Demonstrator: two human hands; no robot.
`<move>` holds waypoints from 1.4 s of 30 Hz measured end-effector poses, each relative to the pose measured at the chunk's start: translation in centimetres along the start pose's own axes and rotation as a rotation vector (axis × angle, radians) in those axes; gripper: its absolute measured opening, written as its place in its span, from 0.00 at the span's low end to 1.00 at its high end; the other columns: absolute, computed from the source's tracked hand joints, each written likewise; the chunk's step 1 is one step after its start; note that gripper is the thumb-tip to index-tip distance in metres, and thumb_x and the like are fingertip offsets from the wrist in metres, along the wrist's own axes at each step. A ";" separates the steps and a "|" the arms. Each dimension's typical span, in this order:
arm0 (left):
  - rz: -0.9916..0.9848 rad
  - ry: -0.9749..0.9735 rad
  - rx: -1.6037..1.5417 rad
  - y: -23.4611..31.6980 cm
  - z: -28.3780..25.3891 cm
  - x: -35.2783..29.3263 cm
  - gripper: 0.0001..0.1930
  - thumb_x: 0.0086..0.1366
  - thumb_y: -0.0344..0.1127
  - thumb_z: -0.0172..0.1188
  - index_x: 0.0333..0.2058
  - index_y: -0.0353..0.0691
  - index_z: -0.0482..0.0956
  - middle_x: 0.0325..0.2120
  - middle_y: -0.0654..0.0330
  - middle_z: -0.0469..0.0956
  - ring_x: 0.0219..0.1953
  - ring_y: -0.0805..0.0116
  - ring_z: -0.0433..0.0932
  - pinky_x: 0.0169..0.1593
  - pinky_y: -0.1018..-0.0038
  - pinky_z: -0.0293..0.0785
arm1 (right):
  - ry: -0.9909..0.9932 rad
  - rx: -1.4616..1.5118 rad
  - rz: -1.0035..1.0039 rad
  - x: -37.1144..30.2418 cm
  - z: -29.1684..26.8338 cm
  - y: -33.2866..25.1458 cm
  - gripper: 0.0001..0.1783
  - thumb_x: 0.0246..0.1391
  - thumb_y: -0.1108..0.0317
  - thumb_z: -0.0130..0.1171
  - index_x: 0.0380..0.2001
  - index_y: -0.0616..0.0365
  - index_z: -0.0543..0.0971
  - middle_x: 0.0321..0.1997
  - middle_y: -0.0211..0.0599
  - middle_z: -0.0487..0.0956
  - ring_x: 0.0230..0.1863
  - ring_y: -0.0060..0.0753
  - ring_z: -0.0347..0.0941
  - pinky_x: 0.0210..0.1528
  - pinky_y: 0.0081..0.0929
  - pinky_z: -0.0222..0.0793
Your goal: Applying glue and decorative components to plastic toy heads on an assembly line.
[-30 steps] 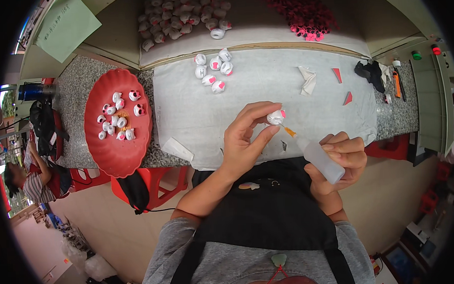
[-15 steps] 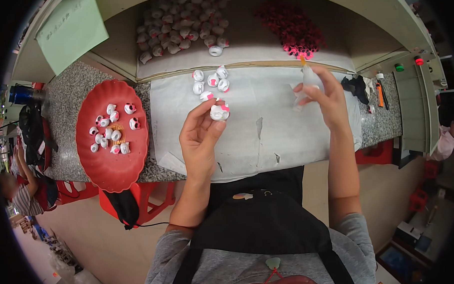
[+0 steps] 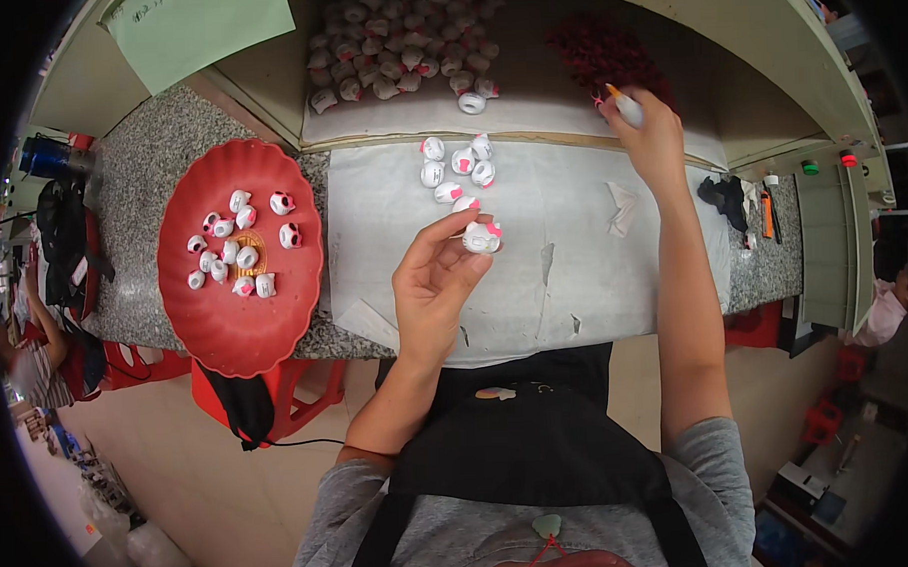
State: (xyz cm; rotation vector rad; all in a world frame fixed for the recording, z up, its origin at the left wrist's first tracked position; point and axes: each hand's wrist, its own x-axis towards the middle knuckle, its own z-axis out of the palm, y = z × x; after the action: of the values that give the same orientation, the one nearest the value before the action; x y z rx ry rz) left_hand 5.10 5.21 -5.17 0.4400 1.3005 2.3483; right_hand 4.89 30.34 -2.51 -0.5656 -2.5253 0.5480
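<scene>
My left hand (image 3: 432, 294) pinches a small white toy head with pink on it (image 3: 480, 240) between thumb and fingertips, above the pale sheet (image 3: 505, 312). My right hand (image 3: 655, 144) reaches to the back right, curled round a small white squeeze bottle (image 3: 628, 109) with an orange tip. Its thumb and forefinger are at the front edge of a heap of small dark pink pieces (image 3: 606, 53); a bit of pink shows by the fingertips. Several similar toy heads (image 3: 463, 161) stand on the sheet just beyond my left hand.
A scalloped red tray (image 3: 241, 341) with several toy heads stands at left. More are heaped on the shelf (image 3: 396, 46) at the back. A crumpled tissue (image 3: 622, 210) lies on the sheet; a black cloth (image 3: 723, 200) and an orange tool (image 3: 768, 216) lie at right.
My right hand has moved back to the pink heap with the bottle, leaving the tissue uncovered on the sheet. My left hand still holds the toy head. The whole view has shifted slightly.
</scene>
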 end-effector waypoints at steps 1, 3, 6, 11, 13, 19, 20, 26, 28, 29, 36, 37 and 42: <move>-0.001 0.009 0.002 -0.1 0.0 0.0 0.19 0.49 0.19 0.49 0.43 0.32 0.63 0.38 0.51 0.67 0.40 0.68 0.68 0.45 0.70 0.66 | -0.008 0.004 -0.003 -0.9 -0.7 -0.9 0.11 0.39 0.67 0.55 0.26 0.62 0.72 0.23 0.42 0.74 0.24 0.38 0.70 0.27 0.24 0.64; -0.005 -0.007 -0.001 -0.4 0.2 0.0 0.19 0.49 0.19 0.49 0.43 0.32 0.63 0.38 0.52 0.68 0.40 0.68 0.69 0.45 0.71 0.66 | -0.231 0.656 0.183 -3.1 -1.9 -2.5 0.04 0.40 0.74 0.52 0.23 0.63 0.70 0.22 0.37 0.73 0.20 0.26 0.67 0.24 0.18 0.62; -0.044 -0.011 -0.010 -0.7 1.0 0.0 0.19 0.50 0.19 0.50 0.43 0.32 0.63 0.38 0.53 0.68 0.40 0.70 0.69 0.44 0.74 0.66 | -0.253 0.933 0.297 -7.0 -3.0 -4.3 0.03 0.38 0.79 0.52 0.20 0.64 0.69 0.21 0.36 0.71 0.20 0.21 0.65 0.23 0.15 0.61; -0.044 -0.111 0.114 -1.2 1.8 -0.5 0.17 0.50 0.20 0.50 0.42 0.30 0.64 0.39 0.53 0.68 0.39 0.71 0.69 0.40 0.80 0.65 | -0.350 1.117 0.267 -11.2 -3.5 -5.6 0.05 0.35 0.82 0.55 0.19 0.66 0.69 0.21 0.40 0.71 0.20 0.24 0.66 0.23 0.17 0.62; 0.009 -0.160 0.229 -1.4 2.1 -0.6 0.16 0.51 0.19 0.50 0.41 0.30 0.65 0.39 0.53 0.68 0.39 0.70 0.69 0.41 0.79 0.66 | -0.376 1.162 0.235 -11.7 -3.5 -5.7 0.05 0.34 0.82 0.55 0.19 0.66 0.69 0.21 0.40 0.71 0.20 0.24 0.66 0.23 0.17 0.62; 0.055 -0.205 0.361 -1.5 3.1 -0.9 0.15 0.50 0.19 0.50 0.40 0.30 0.66 0.39 0.53 0.68 0.40 0.68 0.69 0.42 0.76 0.66 | -0.365 1.179 0.282 -12.2 -3.4 -5.1 0.05 0.35 0.82 0.55 0.20 0.66 0.71 0.22 0.39 0.72 0.21 0.23 0.67 0.24 0.16 0.62; 0.053 -0.208 0.365 -1.6 3.3 -1.0 0.15 0.50 0.19 0.50 0.40 0.30 0.66 0.39 0.53 0.68 0.40 0.68 0.69 0.42 0.76 0.66 | -0.362 1.183 0.283 -12.3 -3.4 -5.0 0.05 0.35 0.82 0.55 0.20 0.66 0.71 0.22 0.39 0.72 0.21 0.23 0.67 0.24 0.16 0.62; 0.079 -0.234 0.372 -1.8 3.5 -1.1 0.16 0.49 0.20 0.51 0.39 0.34 0.69 0.38 0.55 0.69 0.39 0.70 0.68 0.40 0.79 0.66 | -0.332 1.157 0.291 -12.9 -3.2 -4.5 0.04 0.36 0.81 0.55 0.20 0.66 0.71 0.23 0.38 0.72 0.23 0.22 0.67 0.24 0.15 0.63; 0.108 -0.259 0.336 -1.7 3.6 -1.2 0.15 0.49 0.21 0.52 0.39 0.33 0.69 0.38 0.55 0.69 0.39 0.69 0.69 0.41 0.78 0.66 | -0.311 1.143 0.308 -13.1 -3.2 -4.6 0.03 0.37 0.78 0.57 0.19 0.64 0.73 0.21 0.31 0.72 0.24 0.16 0.65 0.26 0.13 0.60; 0.107 -0.260 0.336 -1.7 3.6 -1.2 0.15 0.49 0.21 0.52 0.39 0.33 0.69 0.38 0.55 0.69 0.39 0.69 0.69 0.41 0.78 0.66 | -0.310 1.144 0.310 -13.3 -3.1 -4.7 0.03 0.37 0.78 0.57 0.19 0.64 0.73 0.21 0.31 0.72 0.24 0.16 0.65 0.26 0.13 0.60; -0.105 -0.202 -0.013 -1.2 3.3 -1.2 0.12 0.50 0.21 0.51 0.36 0.31 0.69 0.38 0.54 0.69 0.40 0.70 0.68 0.43 0.77 0.65 | -0.264 1.208 0.268 -13.8 -2.8 -5.2 0.21 0.33 0.80 0.58 0.37 0.62 0.67 0.22 0.30 0.71 0.25 0.16 0.65 0.28 0.13 0.60; -0.119 -0.230 -0.039 -1.2 3.3 -1.2 0.12 0.50 0.21 0.51 0.36 0.31 0.69 0.38 0.53 0.69 0.40 0.70 0.68 0.43 0.77 0.65 | -0.323 1.241 0.233 -13.8 -2.9 -5.3 0.25 0.33 0.81 0.59 0.40 0.62 0.65 0.22 0.30 0.71 0.25 0.16 0.65 0.27 0.13 0.60; -0.151 -0.262 -0.077 -1.4 2.8 -1.5 0.12 0.50 0.22 0.52 0.36 0.31 0.69 0.39 0.52 0.69 0.41 0.69 0.67 0.43 0.76 0.65 | -0.339 1.319 0.338 -13.6 -2.5 -6.1 0.15 0.33 0.80 0.59 0.31 0.64 0.72 0.23 0.31 0.71 0.24 0.17 0.65 0.24 0.14 0.62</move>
State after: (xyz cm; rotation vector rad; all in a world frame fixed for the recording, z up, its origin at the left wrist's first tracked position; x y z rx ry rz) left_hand 8.03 7.14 -5.02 0.5822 1.0788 2.1254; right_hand 15.27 19.42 -2.66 -0.3526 -1.7096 2.2717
